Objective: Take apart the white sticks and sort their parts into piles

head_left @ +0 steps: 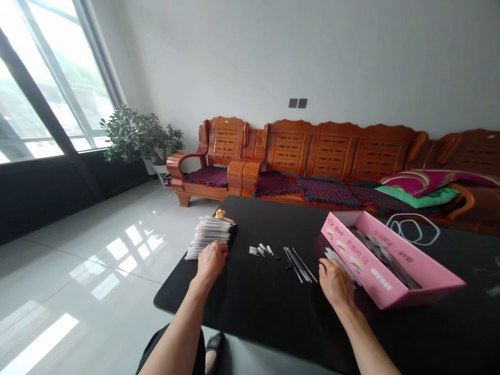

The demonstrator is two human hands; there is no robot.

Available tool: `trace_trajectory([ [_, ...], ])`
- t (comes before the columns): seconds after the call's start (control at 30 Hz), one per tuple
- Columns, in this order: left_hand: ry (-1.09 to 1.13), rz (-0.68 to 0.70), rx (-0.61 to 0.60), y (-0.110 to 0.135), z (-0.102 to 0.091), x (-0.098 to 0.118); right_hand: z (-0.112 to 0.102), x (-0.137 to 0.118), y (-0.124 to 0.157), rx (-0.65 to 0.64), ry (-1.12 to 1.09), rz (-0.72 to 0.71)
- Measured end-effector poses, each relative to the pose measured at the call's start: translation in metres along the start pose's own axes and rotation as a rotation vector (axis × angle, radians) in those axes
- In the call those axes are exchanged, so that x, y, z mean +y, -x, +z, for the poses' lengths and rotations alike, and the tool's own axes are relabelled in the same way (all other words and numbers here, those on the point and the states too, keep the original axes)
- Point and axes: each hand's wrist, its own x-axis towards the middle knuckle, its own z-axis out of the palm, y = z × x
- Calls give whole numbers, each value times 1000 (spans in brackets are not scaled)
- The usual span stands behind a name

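Observation:
My left hand (211, 261) rests on the black table (273, 312) with its fingers curled against the near end of a stack of white pen-like sticks (211, 235). My right hand (336, 284) lies beside the pink cardboard box (394, 271), fingers bent over something pale at the box's near side; what it holds is hidden. Between the hands lie a few thin dark rods (299, 263) and several small white caps (261, 250).
The pink box holds many dark rods. A white loop of cord (412, 229) lies behind it. A small orange figure (221, 213) sits at the far table edge. Wooden sofa (332, 161), armchair (211, 161), potted plant (140, 135) and shiny floor lie beyond.

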Motion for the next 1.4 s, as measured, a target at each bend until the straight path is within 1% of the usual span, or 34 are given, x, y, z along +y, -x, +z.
trace_trajectory([
  [0.07, -55, -77, -63, -2, -6, -15, -2, -2, 1, 26, -9, 1],
  [0.13, -77, -110, -105, -4, -6, -24, -3, -4, 1, 43, -13, 9],
  [0.2, -87, -112, -119, -4, -4, -26, -4, -6, 2, 50, -17, 19],
  [0.3, -101, -100, -116, -3, -2, -25, -4, -7, 3, 58, -22, 24],
  [0.43, -119, -73, -171, 1, -4, -16, -4, -8, 3, 82, -38, 12],
  [0.53, -132, 10, -224, 6, -3, -4, -5, -12, 4, 90, -85, -12],
  [0.63, -137, 95, -252, 12, 4, 12, -6, -24, 8, 98, -176, -38],
  [0.7, -129, 158, -259, 16, 10, 24, -7, -36, 12, 88, -281, -54],
  [0.8, -124, 242, -264, 21, 18, 39, -11, -57, 20, 19, -484, -84],
  [0.87, -128, 259, -266, 24, 20, 46, -13, -69, 25, -26, -590, -94],
  [0.93, -112, 264, -260, 26, 20, 52, -15, -79, 29, -89, -682, -76],
  [1.0, -48, 290, -235, 29, 18, 58, -15, -88, 31, -209, -796, -21],
  [1.1, 112, 385, -176, 34, 16, 70, -12, -98, 34, -433, -1022, 128],
  [1.2, 257, 493, -159, 42, 18, 84, -6, -105, 36, -577, -1242, 266],
  [1.27, 339, 541, -174, 47, 21, 91, -4, -108, 37, -612, -1326, 286],
  [1.33, 427, 575, -177, 51, 22, 95, -4, -107, 37, -615, -1365, 276],
  [1.4, 531, 588, -130, 51, 23, 97, -6, -106, 36, -601, -1397, 306],
])
